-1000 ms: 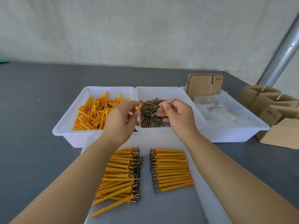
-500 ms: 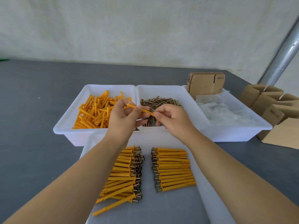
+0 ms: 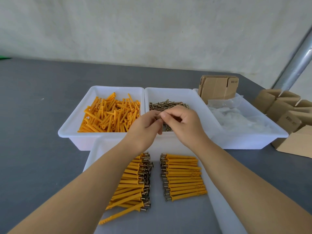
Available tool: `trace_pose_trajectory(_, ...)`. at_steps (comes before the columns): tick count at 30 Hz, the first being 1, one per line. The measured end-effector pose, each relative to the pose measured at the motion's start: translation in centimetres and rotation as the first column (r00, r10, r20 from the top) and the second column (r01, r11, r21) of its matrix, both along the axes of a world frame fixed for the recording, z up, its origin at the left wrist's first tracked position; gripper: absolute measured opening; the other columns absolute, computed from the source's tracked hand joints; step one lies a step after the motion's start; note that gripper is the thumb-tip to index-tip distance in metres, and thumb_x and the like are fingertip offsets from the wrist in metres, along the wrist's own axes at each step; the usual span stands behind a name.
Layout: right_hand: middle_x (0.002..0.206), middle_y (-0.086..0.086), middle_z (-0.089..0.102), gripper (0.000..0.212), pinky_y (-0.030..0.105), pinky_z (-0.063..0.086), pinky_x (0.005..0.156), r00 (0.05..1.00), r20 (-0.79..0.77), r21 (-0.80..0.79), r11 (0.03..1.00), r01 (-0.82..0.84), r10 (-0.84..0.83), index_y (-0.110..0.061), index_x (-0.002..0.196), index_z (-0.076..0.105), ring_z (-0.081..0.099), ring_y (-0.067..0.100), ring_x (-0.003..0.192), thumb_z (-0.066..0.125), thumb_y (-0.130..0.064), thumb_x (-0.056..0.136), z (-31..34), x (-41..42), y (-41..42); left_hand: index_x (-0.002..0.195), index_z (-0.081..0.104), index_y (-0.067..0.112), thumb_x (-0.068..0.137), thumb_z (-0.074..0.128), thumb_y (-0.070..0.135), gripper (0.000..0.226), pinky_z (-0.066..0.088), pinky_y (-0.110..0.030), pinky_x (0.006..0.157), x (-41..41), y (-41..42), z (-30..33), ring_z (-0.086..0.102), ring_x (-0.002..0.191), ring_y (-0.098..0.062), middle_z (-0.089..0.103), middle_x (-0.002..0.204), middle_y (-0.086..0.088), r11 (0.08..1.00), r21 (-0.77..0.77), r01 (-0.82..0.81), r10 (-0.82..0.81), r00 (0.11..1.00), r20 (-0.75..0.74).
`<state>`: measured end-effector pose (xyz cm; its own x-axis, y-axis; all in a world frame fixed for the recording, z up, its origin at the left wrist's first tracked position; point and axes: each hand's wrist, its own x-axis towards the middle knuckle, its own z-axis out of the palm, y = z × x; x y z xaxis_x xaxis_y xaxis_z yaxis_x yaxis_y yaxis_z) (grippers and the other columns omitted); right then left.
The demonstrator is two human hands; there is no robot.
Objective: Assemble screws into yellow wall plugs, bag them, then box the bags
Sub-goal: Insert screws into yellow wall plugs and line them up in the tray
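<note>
- Head view: left hand [image 3: 143, 127] and right hand [image 3: 183, 122] are meeting fingertip to fingertip over the screw bin [image 3: 168, 95], both pinching one small piece; what it is, I cannot tell.
- Assembled plugs [image 3: 184, 176] are lying in the near tray [image 3: 224, 213].
- Loose yellow plugs [image 3: 109, 114] are filling the far-left bin.

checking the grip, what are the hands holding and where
Left hand and right hand pinch one small piece between their fingertips; what it is and where it is gripped cannot be told.

Both hands' fingers [image 3: 164, 116] pinch together above the screw bin [image 3: 168, 93].
</note>
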<state>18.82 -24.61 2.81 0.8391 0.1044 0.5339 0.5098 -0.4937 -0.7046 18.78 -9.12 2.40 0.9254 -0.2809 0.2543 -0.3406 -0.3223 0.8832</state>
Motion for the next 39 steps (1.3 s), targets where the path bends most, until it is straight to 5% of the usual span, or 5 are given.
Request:
trace_pose_trajectory(8, 0.089, -0.009, 0.06, 0.007, 0.025, 0.047, 0.074, 0.969, 0.081, -0.118, 0.963, 0.242, -0.234, -0.021, 0.083, 0.076, 0.057, 0.005, 0.085, 0.073, -0.022, 0.089, 0.3, 0.4, -0.8, 0.095, 0.069, 0.009, 0.104, 0.044, 0.016, 0.028, 0.049, -0.033, 0.074, 0.3, 0.6, 0.0, 0.054, 0.064, -0.012, 0.06, 0.063, 0.002, 0.992, 0.123, -0.039, 0.029, 0.996, 0.086)
trace_pose_trajectory(18, 0.093, 0.004, 0.064, 0.014, 0.043, 0.053, 0.076, 0.971, 0.236, -0.291, 0.952, 0.097, -0.026, -0.007, 0.099, 0.075, 0.062, 0.018, 0.088, 0.064, -0.007, 0.091, 1.1, -0.7, -0.5, 0.084, 0.064, 0.021, 0.103, 0.049, 0.014, 0.025, 0.031, -0.012, 0.048, -0.4, 0.6, 0.2, 0.041, 0.042, -0.002, 0.061, 0.054, 0.015, 0.986, 0.16, 0.046, -0.063, 0.993, 0.101)
trace_pose_trajectory(26, 0.126, -0.001, 0.067, 0.048, 0.029, 0.048, 0.097, 0.94, -0.242, 0.523, 0.848, -0.083, 0.241, -0.026, 0.129, 0.058, 0.064, 0.009, 0.118, 0.041, -0.046, 0.088, 2.1, -0.5, 0.6, 0.097, 0.059, 0.01, 0.102, 0.052, 0.014, 0.01, 0.048, -0.027, 0.061, -1.4, -0.3, 0.3, 0.057, 0.068, -0.016, 0.076, 0.086, -0.003, 0.99, -0.05, 0.129, -0.129, 0.992, -0.003)
trace_pose_trajectory(33, 0.104, -0.004, 0.073, 0.021, 0.035, 0.049, 0.082, 0.926, -0.301, 0.599, 0.711, 0.369, -0.227, -0.026, 0.109, 0.067, 0.072, 0.013, 0.087, 0.049, -0.032, 0.1, 0.8, 1.0, -3.2, 0.091, 0.065, 0.01, 0.093, 0.066, 0.009, 0.003, 0.051, -0.03, 0.067, -1.8, -1.2, 0.3, 0.056, 0.071, -0.019, 0.061, 0.077, -0.004, 0.977, -0.102, 0.187, -0.183, 0.982, 0.048)
trace_pose_trajectory(39, 0.102, -0.006, 0.073, 0.028, 0.028, 0.049, 0.073, 0.937, -0.276, 0.558, 0.757, 0.338, -0.215, -0.029, 0.103, 0.068, 0.07, 0.01, 0.081, 0.05, -0.041, 0.086, 0.4, 1.4, -3.1, 0.084, 0.065, 0.014, 0.08, 0.067, 0.001, 0.014, 0.054, -0.029, 0.067, -2.3, -1.9, -0.4, 0.064, 0.077, -0.017, 0.068, 0.08, -0.001, 0.92, 0.354, 0.171, -0.256, 0.944, 0.209)
